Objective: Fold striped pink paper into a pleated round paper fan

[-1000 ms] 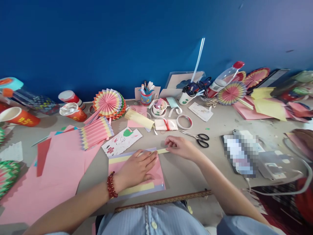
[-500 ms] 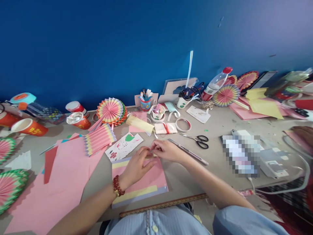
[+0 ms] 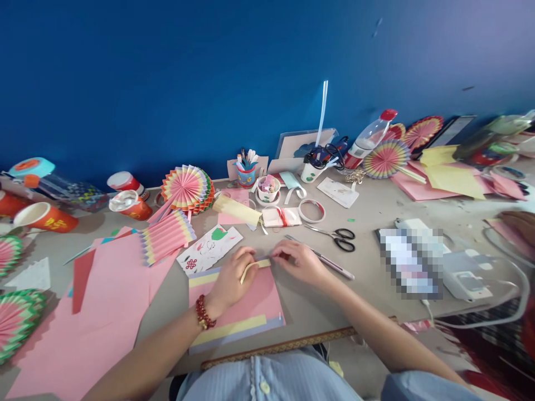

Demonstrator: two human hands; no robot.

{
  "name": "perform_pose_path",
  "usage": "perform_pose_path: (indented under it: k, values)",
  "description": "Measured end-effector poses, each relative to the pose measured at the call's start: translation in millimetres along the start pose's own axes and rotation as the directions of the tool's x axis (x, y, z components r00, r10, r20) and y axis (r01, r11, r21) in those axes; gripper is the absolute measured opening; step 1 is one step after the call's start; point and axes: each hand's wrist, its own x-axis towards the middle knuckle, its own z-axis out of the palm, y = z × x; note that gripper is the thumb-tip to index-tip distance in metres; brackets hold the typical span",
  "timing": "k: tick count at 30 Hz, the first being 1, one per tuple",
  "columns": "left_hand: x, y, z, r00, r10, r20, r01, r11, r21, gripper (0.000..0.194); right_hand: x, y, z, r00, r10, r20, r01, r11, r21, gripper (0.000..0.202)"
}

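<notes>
A pink sheet (image 3: 251,301) with yellow and lilac strips along its near and far edges lies in front of me. My left hand (image 3: 234,278), with a red bead bracelet at the wrist, rests over its far part, fingers curled near a narrow yellow strip (image 3: 263,264) whose left end lifts off the sheet. Just beyond the sheet's far right corner is my right hand (image 3: 298,260), thumb and fingertips pinched together; anything between them is too small to make out. A decorated white card (image 3: 209,248) lies beyond my left hand.
A silver pen (image 3: 330,263), black-handled scissors (image 3: 343,239) and a tape roll (image 3: 311,210) are right of centre. Pink sheets (image 3: 117,278) and a pleated paper (image 3: 167,238) lie left. A phone (image 3: 409,264) and power strip (image 3: 463,273) sit right, near another person's hand (image 3: 518,225).
My right hand has moved right, away from my left hand, to the sheet's corner. The yellow strip's raised left end now shows by my left hand. The view has shifted slightly.
</notes>
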Motion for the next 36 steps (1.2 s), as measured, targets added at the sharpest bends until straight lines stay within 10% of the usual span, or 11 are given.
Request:
perform_pose_path:
  k: [12,36]
  values:
    - [-0.7,-0.5,-2.6,1.000,0.009,0.024,-0.009,1.000,0.027,0.014,-26.3,15.4,15.8,0.947,-0.318,0.045,0.320,0.917,-0.238,0.035]
    - [-0.2,-6.8,-3.3,0.994,0.001,0.112,0.002,1.000,-0.025,0.015,-25.5,12.6,18.9,0.950,-0.312,0.026,0.296,0.868,-0.400,0.031]
